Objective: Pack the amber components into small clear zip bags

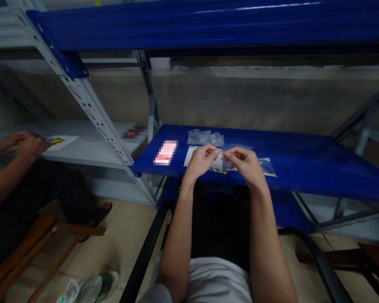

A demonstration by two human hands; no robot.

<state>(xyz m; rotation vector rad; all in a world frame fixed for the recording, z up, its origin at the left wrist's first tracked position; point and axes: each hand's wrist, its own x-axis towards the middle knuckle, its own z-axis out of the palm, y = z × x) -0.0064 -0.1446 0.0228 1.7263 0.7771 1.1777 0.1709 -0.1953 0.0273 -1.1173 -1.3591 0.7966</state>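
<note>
My left hand (204, 158) and my right hand (241, 162) pinch the top of a small clear plastic bag (219, 167) between them, over the front part of the blue shelf (300, 155). Small yellow bits show along the bag's bottom edge; what they are is too small to tell. Beneath my left hand lies a white sheet of paper (188, 156), partly covered. To the right of my right hand rests another clear bag (268, 167) with a few small pieces inside. Several clear bags (205, 137) lie in a row behind my hands.
A pixelated pink-and-white item (166, 152) lies at the shelf's left. A grey metal upright (91, 105) separates it from a grey shelf (91, 147), where another person's hands (31, 143) rest near a printed sheet (61, 142). A blue beam (208, 25) crosses overhead. Chair armrests (147, 252) flank me.
</note>
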